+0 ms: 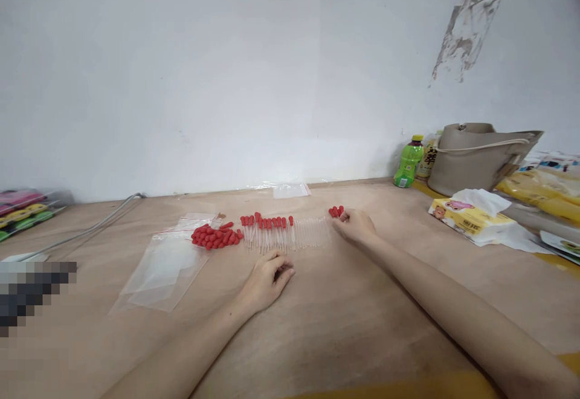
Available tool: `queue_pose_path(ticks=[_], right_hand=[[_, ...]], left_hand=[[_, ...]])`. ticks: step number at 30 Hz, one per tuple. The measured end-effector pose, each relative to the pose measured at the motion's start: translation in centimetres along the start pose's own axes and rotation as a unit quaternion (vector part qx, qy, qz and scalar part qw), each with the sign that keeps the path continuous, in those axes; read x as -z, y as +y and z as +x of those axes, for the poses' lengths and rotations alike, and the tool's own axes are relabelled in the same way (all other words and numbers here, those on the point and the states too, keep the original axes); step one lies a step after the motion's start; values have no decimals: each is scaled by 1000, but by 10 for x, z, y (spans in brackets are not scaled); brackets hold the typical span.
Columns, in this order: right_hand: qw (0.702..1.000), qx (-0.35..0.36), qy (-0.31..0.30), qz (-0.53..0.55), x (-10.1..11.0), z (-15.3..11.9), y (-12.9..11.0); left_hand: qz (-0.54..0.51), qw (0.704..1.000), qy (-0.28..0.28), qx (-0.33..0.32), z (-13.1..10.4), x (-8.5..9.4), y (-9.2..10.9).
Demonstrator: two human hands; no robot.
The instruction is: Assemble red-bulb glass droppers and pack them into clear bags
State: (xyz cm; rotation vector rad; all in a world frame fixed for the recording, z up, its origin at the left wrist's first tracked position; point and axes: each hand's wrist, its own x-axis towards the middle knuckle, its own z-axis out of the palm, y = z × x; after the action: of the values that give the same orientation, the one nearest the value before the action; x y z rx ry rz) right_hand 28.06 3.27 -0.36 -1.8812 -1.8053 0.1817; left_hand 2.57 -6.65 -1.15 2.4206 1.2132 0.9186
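Note:
A row of thin clear tubes (pixel 312 233) lies on the brown table. The ones at the left carry red rubber bulbs (pixel 267 223) at their far ends; those at the right are bare. My left hand (pixel 268 279) rests just below the row, fingers loosely curled and apart, holding nothing. Beyond the row's right end my right hand (pixel 356 226) has its fingertips pinched beside a few red bulbs (pixel 336 211); what is between them is too small to make out. A pile of red bulbs (pixel 214 237) lies left of the row, partly over clear plastic bags (pixel 158 272).
At the right stand a green bottle (pixel 408 162), a grey-beige bag (pixel 471 160) and a yellow tissue pack (pixel 471 220). A small clear bag (pixel 290 191) lies by the wall. A grey cable (pixel 99 225) and colourful packets (pixel 25 211) are at the left.

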Motion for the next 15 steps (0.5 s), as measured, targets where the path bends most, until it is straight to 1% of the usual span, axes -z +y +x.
queue_pose_path(ticks=[2, 5, 8, 11, 13, 15], right_hand=[[1000, 8, -20, -13, -3, -2, -11], [998, -2, -47, -40, -7, -1, -23], [996, -18, -61, -64, -11, 5, -31], [994, -16, -67, -79, -11, 10, -36], [994, -1, -64, -84, -8, 8, -40], [995, 27, -50, -84, -3, 1, -43]], left_hand=[[4, 1000, 1, 0, 0, 0, -1], [9, 1000, -3, -2, 0, 0, -2], [13, 1000, -6, -6, 0, 1, -2], [13, 1000, -2, -13, -1, -1, -1], [19, 1000, 14, -13, -2, -2, 0], [43, 998, 51, -17, -3, 0, -2]])
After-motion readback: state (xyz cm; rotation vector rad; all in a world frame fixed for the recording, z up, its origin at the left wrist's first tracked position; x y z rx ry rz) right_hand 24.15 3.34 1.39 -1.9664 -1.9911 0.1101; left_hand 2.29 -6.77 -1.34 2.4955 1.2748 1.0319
